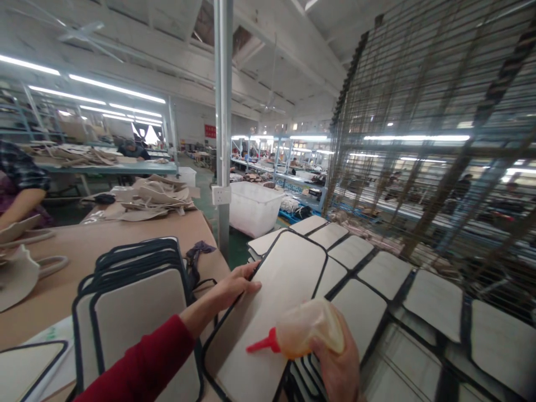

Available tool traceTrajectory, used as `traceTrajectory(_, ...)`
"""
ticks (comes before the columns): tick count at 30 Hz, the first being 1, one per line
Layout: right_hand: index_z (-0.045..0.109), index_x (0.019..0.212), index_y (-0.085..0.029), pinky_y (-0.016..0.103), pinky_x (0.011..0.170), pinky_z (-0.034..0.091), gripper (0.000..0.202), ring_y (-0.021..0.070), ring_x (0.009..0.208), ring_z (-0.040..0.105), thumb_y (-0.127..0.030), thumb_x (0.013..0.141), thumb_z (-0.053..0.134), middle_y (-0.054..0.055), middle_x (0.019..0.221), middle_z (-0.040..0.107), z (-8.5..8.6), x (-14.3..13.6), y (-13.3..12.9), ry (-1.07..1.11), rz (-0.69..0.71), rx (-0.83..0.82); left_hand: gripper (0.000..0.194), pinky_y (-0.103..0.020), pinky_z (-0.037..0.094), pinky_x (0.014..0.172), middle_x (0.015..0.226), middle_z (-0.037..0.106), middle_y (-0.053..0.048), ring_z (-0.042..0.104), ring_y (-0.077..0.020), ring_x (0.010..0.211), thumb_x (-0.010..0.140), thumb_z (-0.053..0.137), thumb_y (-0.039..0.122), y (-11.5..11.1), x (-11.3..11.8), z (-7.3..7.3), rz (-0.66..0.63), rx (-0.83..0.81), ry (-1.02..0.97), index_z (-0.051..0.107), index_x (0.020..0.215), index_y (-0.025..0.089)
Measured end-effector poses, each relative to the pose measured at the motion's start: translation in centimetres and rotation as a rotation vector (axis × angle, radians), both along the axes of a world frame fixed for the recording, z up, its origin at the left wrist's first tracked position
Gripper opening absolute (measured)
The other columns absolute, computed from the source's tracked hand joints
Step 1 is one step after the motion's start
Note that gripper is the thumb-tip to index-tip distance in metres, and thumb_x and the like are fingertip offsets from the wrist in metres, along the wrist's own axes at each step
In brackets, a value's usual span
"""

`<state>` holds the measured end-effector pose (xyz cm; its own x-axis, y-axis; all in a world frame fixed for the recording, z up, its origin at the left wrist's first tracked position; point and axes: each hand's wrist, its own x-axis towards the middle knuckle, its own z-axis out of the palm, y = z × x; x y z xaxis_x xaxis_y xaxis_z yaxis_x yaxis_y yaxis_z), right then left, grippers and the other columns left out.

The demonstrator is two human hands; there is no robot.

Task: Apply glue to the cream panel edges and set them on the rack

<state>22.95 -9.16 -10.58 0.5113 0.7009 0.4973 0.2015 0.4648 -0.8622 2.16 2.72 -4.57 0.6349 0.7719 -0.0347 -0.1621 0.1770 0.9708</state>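
Squeeze bottle (pixel 299 332) looks soft, its body clasped in your right fingers (pixel 323 355); your left fingers (pixel 250 287) hold the stiff-looking panel (pixel 278 279) at ten o'clock.

A grey metal post (pixel 223 111) rises to the pale, beamed ceiling (pixel 293 50). Left of the post hang a fan (pixel 84 32) and lit fluorescent tubes (pixel 116 88), above a brown bench (pixel 190 226). Just left of it, a red sign (pixel 210 131) shows on the far wall (pixel 190 127). Right of the post are green floor (pixel 238 247), a white bin (pixel 253 209) and, farther right, a tall wire rack (pixel 402 100).
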Motion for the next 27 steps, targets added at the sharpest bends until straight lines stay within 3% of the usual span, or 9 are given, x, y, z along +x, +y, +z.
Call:
traceTrajectory(3, 0.059, 0.109, -0.015, 0.038, 0.078, 0.050, 0.058, 0.0244, 0.086, 0.061, -0.044, 0.062, 0.076, 0.010, 0.099, 0.064, 1.9, 1.4, 1.4, 0.025, -0.278, 0.075, 0.066, -0.027, 0.049, 0.065, 0.097, 0.071, -0.005, 0.066, -0.0208, 0.075, 0.057, 0.071, 0.015, 0.0, -0.6, 0.0, -0.021, -0.008, 0.005, 0.059, 0.122, 0.016)
traceTrajectory(6, 0.055, 0.114, -0.014, 0.039, 0.085, 0.046, 0.064, 0.0228, 0.092, 0.057, -0.048, 0.063, 0.075, 0.009, 0.105, 0.059, 3.4, 3.1, 3.1, 0.051, -0.412, 0.135, 0.065, -0.027, 0.049, 0.067, 0.099, 0.071, -0.006, 0.066, -0.0210, 0.078, 0.058, 0.070, 0.013, 0.0, -0.8, 0.0, -0.047, -0.033, -0.019, 0.059, 0.122, 0.016)
traceTrajectory(8, 0.057, 0.111, -0.014, 0.039, 0.084, 0.047, 0.062, 0.0233, 0.091, 0.058, -0.047, 0.062, 0.076, 0.008, 0.102, 0.061, 2.8, 2.7, 2.8, 0.040, -0.394, 0.108, 0.065, -0.027, 0.050, 0.068, 0.099, 0.071, -0.006, 0.066, -0.0210, 0.078, 0.058, 0.069, 0.012, 0.3, -1.0, -0.3, -0.041, -0.038, -0.045, 0.059, 0.122, 0.016)
traceTrajectory(13, 0.062, 0.107, -0.017, 0.037, 0.075, 0.052, 0.054, 0.0261, 0.087, 0.062, -0.045, 0.063, 0.075, 0.010, 0.097, 0.067, -0.5, 0.2, -0.3, 0.045, -0.125, -0.010, 0.069, -0.029, 0.051, 0.066, 0.099, 0.072, -0.006, 0.067, -0.0228, 0.076, 0.057, 0.069, 0.012, 1.8, -1.4, -1.5, -0.033, -0.066, -0.047, 0.057, 0.125, 0.017)
traceTrajectory(19, 0.052, 0.119, -0.019, 0.040, 0.090, 0.046, 0.061, 0.0218, 0.097, 0.058, -0.043, 0.068, 0.073, 0.008, 0.111, 0.061, 1.6, 3.7, 1.5, 0.163, -0.366, 0.123, 0.068, -0.030, 0.050, 0.072, 0.105, 0.071, -0.007, 0.066, -0.0245, 0.087, 0.059, 0.070, 0.013, 2.1, -0.7, -1.6, -0.096, -0.085, -0.057, 0.057, 0.126, 0.018)
traceTrajectory(23, 0.060, 0.108, -0.015, 0.038, 0.080, 0.051, 0.057, 0.0245, 0.088, 0.061, -0.040, 0.061, 0.079, 0.010, 0.099, 0.065, -0.6, 1.4, -0.7, 0.136, -0.319, 0.040, 0.071, -0.030, 0.050, 0.074, 0.106, 0.070, -0.007, 0.066, -0.0251, 0.088, 0.057, 0.072, 0.014, 3.1, -0.3, -2.3, -0.091, -0.108, -0.051, 0.056, 0.127, 0.019)
traceTrajectory(25, 0.060, 0.111, -0.014, 0.037, 0.074, 0.053, 0.060, 0.0256, 0.085, 0.063, -0.045, 0.063, 0.076, 0.011, 0.095, 0.066, -1.9, -0.3, -2.0, 0.135, -0.244, 0.004, 0.074, -0.030, 0.050, 0.074, 0.105, 0.071, -0.007, 0.066, -0.0250, 0.087, 0.056, 0.073, 0.014, 3.7, -0.4, -2.9, -0.085, -0.124, -0.038, 0.056, 0.128, 0.019)
traceTrajectory(27, 0.058, 0.115, -0.014, 0.037, 0.074, 0.053, 0.063, 0.0258, 0.086, 0.063, -0.049, 0.065, 0.073, 0.012, 0.097, 0.066, -2.0, -0.6, -2.3, 0.135, -0.255, 0.022, 0.073, -0.031, 0.050, 0.076, 0.105, 0.071, -0.007, 0.066, -0.0247, 0.088, 0.057, 0.074, 0.014, 4.0, -0.3, -3.2, -0.093, -0.113, -0.035, 0.056, 0.127, 0.019)
